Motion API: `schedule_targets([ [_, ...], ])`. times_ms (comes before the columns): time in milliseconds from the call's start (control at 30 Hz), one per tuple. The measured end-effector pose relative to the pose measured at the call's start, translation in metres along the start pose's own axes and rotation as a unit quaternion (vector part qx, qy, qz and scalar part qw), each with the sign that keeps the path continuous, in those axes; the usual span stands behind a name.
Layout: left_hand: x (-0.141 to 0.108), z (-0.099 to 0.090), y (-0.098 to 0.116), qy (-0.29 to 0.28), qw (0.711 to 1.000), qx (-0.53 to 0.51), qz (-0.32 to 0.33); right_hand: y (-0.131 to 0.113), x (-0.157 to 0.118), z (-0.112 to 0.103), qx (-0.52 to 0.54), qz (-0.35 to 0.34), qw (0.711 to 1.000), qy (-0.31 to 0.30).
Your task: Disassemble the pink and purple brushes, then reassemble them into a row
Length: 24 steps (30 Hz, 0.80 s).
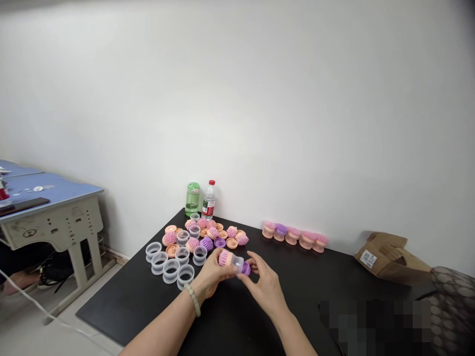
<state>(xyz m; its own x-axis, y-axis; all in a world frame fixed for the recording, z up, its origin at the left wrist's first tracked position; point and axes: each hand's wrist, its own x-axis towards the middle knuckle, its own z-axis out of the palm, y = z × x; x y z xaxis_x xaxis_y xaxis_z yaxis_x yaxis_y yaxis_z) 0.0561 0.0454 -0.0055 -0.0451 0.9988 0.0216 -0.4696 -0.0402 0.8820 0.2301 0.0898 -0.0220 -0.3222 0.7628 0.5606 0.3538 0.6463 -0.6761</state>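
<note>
My left hand, with a beaded bracelet at the wrist, grips a pink and peach bristled brush head. A clear plastic ring adjoins its right end. The fingers of my right hand pinch a round purple cap at the ring's other side; whether it is joined to the ring I cannot tell. To the left on the black table stand several loose clear rings. Behind them lie more bristled heads, among them a purple one, and several round peach caps.
Along the wall, a row of several brushes stands with bristles up. A green bottle and a red-capped water bottle are at the back corner. An opened cardboard box sits at right; a blue-topped desk is across a gap.
</note>
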Motion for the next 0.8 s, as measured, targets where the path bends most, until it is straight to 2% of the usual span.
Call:
schedule_targets([
  [133, -0.0012, 0.0012, -0.0004, -0.006, 1.0, 0.005, -0.002, -0.001, 0.0014, 0.0019, 0.045, 0.01, 0.999, 0.012],
  [433, -0.0038, 0.0038, 0.0024, -0.027, 1.0, -0.003, -0.001, -0.0051, 0.0035, -0.002, 0.002, -0.068, 0.996, 0.056],
  [800, -0.0044, 0.0091, 0.0011, -0.025, 0.996, -0.081, -0.026, 0.0007, 0.0016, 0.0065, 0.097, -0.071, 0.992, 0.038],
])
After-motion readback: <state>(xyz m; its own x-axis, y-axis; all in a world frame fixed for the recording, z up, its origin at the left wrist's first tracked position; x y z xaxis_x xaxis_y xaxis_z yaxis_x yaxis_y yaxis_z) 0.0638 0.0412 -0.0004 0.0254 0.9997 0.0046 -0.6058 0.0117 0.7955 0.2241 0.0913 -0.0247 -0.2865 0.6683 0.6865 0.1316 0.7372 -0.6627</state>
